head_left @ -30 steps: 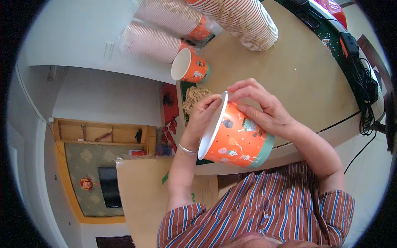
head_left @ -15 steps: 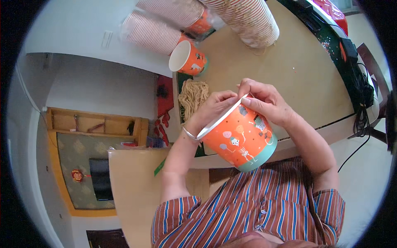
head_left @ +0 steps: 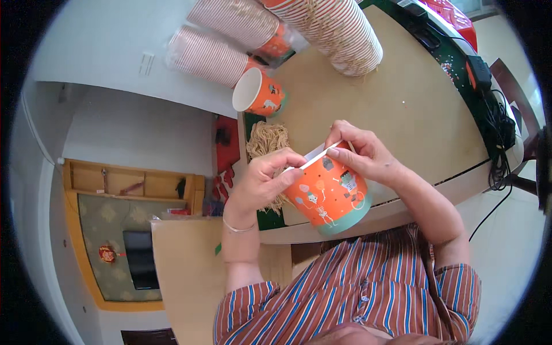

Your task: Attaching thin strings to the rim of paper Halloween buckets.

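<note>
An orange paper bucket (head_left: 332, 192) with a teal base and printed skeleton and balloon figures is tilted over the table's near edge, its white rim facing away from me. My left hand (head_left: 265, 179) pinches the left side of that rim between thumb and fingers. On the far side of the rim, my right hand (head_left: 363, 154) pinches with its thumb outside and its fingers at the opening. Whether a string lies between my fingers cannot be made out. A bundle of pale beige strings (head_left: 267, 139) lies just beyond my left hand.
A second orange bucket (head_left: 270, 98) lies tipped beyond the strings. Farther off is a long stack of nested buckets (head_left: 339, 37) with strings over it. Stacks in clear plastic (head_left: 210, 57) lie to its left. Black cables (head_left: 499, 155) hang at the right edge of the table (head_left: 425, 115).
My left hand has come out from the bucket's opening and moved left, now gripping the rim from outside. The bucket has shifted slightly left, with my right hand still at its rim.
</note>
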The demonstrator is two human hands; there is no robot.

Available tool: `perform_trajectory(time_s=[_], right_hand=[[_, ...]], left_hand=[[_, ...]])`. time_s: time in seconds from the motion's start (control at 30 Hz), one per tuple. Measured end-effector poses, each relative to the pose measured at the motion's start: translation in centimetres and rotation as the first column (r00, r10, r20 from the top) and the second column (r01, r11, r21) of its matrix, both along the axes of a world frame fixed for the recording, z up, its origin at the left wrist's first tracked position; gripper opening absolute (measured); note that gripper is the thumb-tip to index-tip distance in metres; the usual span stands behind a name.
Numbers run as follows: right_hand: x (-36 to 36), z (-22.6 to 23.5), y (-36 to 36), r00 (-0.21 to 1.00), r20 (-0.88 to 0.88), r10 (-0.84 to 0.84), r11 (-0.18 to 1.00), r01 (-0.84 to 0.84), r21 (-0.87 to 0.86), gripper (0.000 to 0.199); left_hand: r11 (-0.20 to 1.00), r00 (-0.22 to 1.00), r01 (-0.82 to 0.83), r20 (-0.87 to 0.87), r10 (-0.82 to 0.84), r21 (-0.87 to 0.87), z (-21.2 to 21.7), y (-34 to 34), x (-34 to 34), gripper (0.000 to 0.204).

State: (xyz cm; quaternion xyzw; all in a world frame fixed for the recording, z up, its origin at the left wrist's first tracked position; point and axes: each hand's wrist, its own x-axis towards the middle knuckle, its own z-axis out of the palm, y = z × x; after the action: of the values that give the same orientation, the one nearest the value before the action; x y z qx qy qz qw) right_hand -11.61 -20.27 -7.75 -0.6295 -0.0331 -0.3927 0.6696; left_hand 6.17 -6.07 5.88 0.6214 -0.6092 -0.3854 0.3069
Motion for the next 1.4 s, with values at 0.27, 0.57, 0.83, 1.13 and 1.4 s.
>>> perform_trajectory(time_s=[0.27,0.57,0.83,1.13,1.4], right_hand=[[0.0,0.1,-0.1,0.999,-0.021,-0.036,0.999,0.036,-0.021,0.019],[-0.2,0.3,-0.2,0.984,-0.024,-0.175,0.967,0.167,-0.194,0.012],[0.1,0.4,0.3,0.953,-0.012,-0.302,0.877,0.273,-0.396,0.021],[-0.9,1.9,0.7,0.952,-0.133,-0.275,0.893,0.201,-0.402,0.018],[-0.8,2.5,1.6,0.954,-0.106,-0.28,0.866,0.203,-0.458,0.02]], left_hand=[[0.997,0.999,-0.032,-0.021,0.033,0.074,0.2,-0.1,-1.3,0.015],[0.973,0.975,-0.222,0.031,0.22,0.066,-0.9,-0.3,-2.6,0.008],[0.976,0.934,-0.182,0.289,0.21,-0.12,-1.9,0.2,-2.8,0.002],[0.954,0.875,-0.095,0.433,0.216,-0.285,-1.7,0.6,-4.4,0.007],[0.915,0.843,-0.025,0.484,0.235,-0.402,-2.5,1.6,-4.4,0.007]])
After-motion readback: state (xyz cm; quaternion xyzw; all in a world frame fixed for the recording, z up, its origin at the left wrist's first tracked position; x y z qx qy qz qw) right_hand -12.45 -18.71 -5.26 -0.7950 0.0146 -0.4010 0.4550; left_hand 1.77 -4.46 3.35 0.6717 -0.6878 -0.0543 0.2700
